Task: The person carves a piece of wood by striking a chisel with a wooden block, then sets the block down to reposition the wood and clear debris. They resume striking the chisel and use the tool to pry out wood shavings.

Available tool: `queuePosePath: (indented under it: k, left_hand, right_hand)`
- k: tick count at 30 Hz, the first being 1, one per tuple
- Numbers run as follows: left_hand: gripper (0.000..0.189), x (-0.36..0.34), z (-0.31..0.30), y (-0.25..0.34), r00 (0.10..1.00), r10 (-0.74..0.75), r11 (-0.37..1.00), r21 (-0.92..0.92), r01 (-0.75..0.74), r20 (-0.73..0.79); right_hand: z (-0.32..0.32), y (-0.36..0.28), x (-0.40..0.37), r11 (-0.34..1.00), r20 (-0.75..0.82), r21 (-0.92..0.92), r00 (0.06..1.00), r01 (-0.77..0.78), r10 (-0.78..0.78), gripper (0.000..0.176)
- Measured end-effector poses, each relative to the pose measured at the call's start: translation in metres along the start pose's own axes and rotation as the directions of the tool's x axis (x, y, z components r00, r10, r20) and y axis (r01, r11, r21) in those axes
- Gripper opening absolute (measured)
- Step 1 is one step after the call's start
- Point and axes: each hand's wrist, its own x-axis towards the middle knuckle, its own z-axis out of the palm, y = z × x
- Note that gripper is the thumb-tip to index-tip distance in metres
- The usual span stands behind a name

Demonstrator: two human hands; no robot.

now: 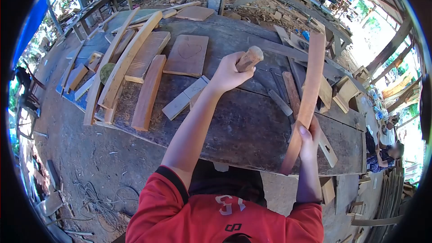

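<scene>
My left hand [230, 74] is raised over the middle of the workbench, fingers wrapped round a wooden handle [250, 58] with a pale, worn end pointing up. Whatever is at its other end is hidden by the hand. At the right, my right hand [309, 137] grips a long, slightly curved wooden slat [311, 81] near its lower part. The slat stands tilted, its lower end by the bench's front edge. Beneath my left forearm lies a pale wooden block [182, 101]. A flat board [186, 54] with a heart outline drawn on it rests farther left.
Curved wooden strips [130, 58] and a reddish wood bar [149, 92] lie on the left of the workbench [234, 130]. Tools and wood pieces sit around the slat, with a wooden box-like piece [345, 93] at the right. Other people are in the background.
</scene>
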Motion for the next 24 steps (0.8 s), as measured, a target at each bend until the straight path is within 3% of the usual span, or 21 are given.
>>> queuePosePath:
  k: [3,8,10,12,22,24]
  left_hand:
    - [0.031,0.005,-0.001,0.009,0.994,-0.109,0.984,0.146,0.104,0.024]
    - [0.026,0.008,0.001,0.003,0.993,-0.051,0.996,0.073,0.059,-0.109]
    - [0.026,0.006,-0.001,-0.002,0.99,-0.107,0.993,0.032,0.111,-0.091]
    - [0.026,0.005,0.001,0.0,0.984,-0.117,0.993,-0.049,0.111,-0.134]
    - [0.028,0.002,0.004,0.015,0.988,-0.065,0.997,0.025,0.069,-0.137]
    - [0.03,0.003,0.002,0.014,0.987,-0.086,0.996,-0.047,0.081,-0.135]
  right_hand:
    - [-0.002,0.025,0.0,0.999,-0.008,0.007,0.999,-0.034,0.034,0.05]
    - [-0.005,0.033,-0.004,0.998,-0.028,0.036,0.998,-0.06,0.061,0.042]
    - [-0.007,0.028,-0.007,0.972,0.04,0.099,0.977,-0.212,0.209,0.048]
    - [-0.006,0.029,-0.007,0.97,0.052,0.101,0.975,-0.221,0.217,0.047]
    - [-0.01,0.038,-0.007,0.959,0.098,0.062,0.958,-0.275,0.268,0.046]
    - [-0.012,0.042,-0.008,0.956,0.094,0.079,0.957,-0.282,0.274,0.047]
